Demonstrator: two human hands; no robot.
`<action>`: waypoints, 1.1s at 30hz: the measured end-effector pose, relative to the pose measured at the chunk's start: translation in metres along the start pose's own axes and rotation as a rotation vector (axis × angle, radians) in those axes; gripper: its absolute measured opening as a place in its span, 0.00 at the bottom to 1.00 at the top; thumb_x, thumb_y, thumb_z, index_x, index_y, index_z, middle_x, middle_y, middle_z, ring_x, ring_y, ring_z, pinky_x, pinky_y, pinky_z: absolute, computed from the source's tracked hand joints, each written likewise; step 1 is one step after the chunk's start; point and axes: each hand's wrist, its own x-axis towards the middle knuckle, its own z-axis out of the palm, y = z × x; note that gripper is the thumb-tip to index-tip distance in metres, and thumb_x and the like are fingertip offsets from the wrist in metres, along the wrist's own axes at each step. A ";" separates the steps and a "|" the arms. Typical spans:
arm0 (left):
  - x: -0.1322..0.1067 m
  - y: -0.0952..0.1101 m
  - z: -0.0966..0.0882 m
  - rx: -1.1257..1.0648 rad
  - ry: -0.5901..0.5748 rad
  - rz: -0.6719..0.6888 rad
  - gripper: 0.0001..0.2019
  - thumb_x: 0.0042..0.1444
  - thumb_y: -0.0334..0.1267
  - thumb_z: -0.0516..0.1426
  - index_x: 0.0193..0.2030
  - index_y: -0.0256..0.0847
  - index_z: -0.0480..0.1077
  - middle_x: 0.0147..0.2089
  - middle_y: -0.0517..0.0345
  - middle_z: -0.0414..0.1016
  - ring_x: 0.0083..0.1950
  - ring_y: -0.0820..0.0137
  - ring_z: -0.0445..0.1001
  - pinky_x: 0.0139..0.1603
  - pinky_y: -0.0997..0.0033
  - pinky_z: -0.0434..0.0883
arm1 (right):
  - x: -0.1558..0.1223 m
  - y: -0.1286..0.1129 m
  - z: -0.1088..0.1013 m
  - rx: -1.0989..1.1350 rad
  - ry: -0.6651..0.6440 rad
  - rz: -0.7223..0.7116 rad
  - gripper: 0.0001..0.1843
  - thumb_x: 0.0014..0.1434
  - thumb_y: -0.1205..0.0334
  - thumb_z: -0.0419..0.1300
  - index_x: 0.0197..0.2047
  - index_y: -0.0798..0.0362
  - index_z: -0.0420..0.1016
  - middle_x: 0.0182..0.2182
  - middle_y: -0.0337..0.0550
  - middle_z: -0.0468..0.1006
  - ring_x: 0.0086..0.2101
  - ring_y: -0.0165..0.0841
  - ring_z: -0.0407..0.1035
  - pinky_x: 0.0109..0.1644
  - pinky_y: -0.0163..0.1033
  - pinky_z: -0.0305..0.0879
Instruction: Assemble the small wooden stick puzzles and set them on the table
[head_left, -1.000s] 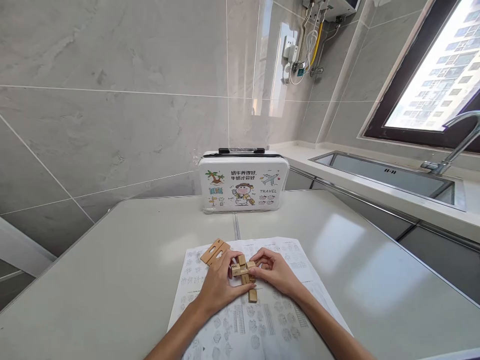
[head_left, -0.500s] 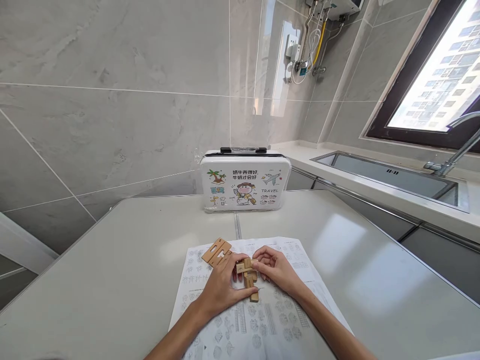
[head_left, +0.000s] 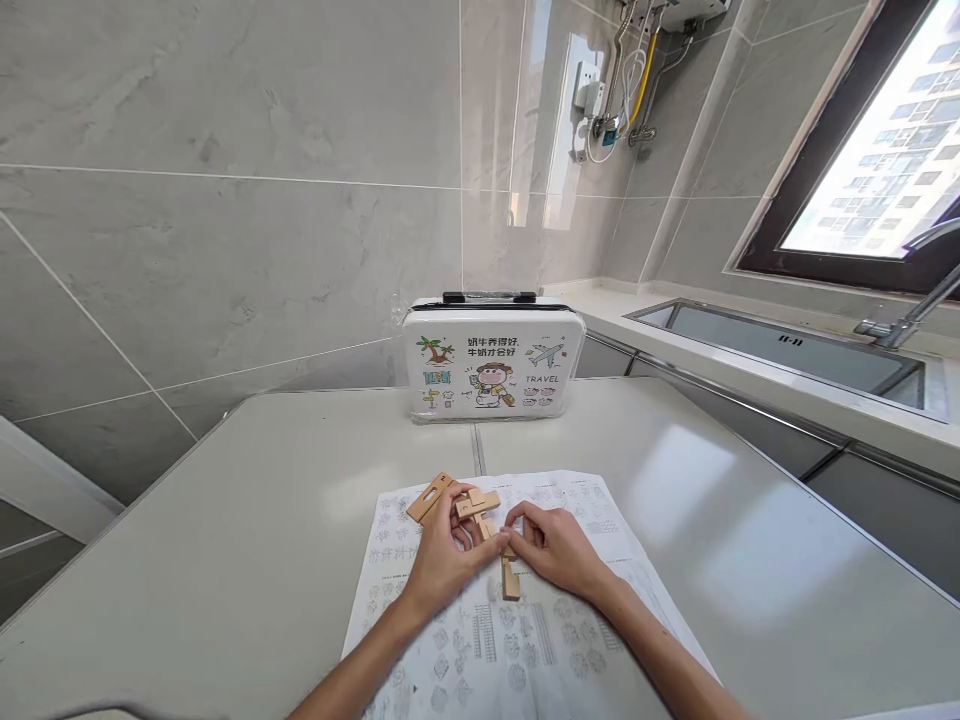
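Note:
Both hands meet over a printed instruction sheet (head_left: 525, 640) on the white table. My left hand (head_left: 442, 560) and my right hand (head_left: 555, 545) pinch a wooden puzzle stick (head_left: 510, 575) that lies flat between them, pointing toward me. Just beyond the fingertips lies a short notched wooden piece (head_left: 476, 503). A flat wooden piece with slots (head_left: 427, 497) rests at the sheet's far left corner, beside my left hand.
A small white suitcase-shaped tin (head_left: 491, 362) with cartoon prints stands at the table's far edge against the tiled wall. A steel sink (head_left: 787, 345) with a tap (head_left: 911, 310) is set in the counter at the right, under a window.
The crossed wooden assembly held a second ago has come apart: one stick now lies flat under the fingers and a short piece sits farther away. The view has shifted slightly.

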 end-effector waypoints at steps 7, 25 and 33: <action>0.001 -0.002 0.001 -0.030 0.020 -0.001 0.28 0.54 0.48 0.69 0.57 0.45 0.63 0.40 0.62 0.74 0.34 0.70 0.73 0.36 0.69 0.70 | -0.002 -0.006 0.000 -0.052 -0.067 -0.063 0.06 0.65 0.58 0.61 0.41 0.47 0.79 0.20 0.31 0.73 0.24 0.32 0.70 0.33 0.35 0.58; 0.002 -0.005 0.002 -0.009 0.124 -0.046 0.32 0.52 0.51 0.70 0.59 0.45 0.64 0.43 0.58 0.75 0.35 0.70 0.69 0.37 0.70 0.70 | -0.001 0.000 -0.005 -0.128 -0.003 -0.061 0.20 0.59 0.60 0.64 0.53 0.47 0.67 0.37 0.34 0.79 0.30 0.33 0.72 0.35 0.37 0.60; 0.002 -0.008 0.001 -0.018 0.177 -0.057 0.34 0.52 0.53 0.70 0.61 0.46 0.63 0.42 0.60 0.72 0.32 0.72 0.66 0.37 0.69 0.70 | 0.002 0.009 -0.005 -0.222 0.102 -0.118 0.07 0.69 0.56 0.61 0.37 0.47 0.71 0.37 0.38 0.77 0.32 0.34 0.72 0.34 0.37 0.61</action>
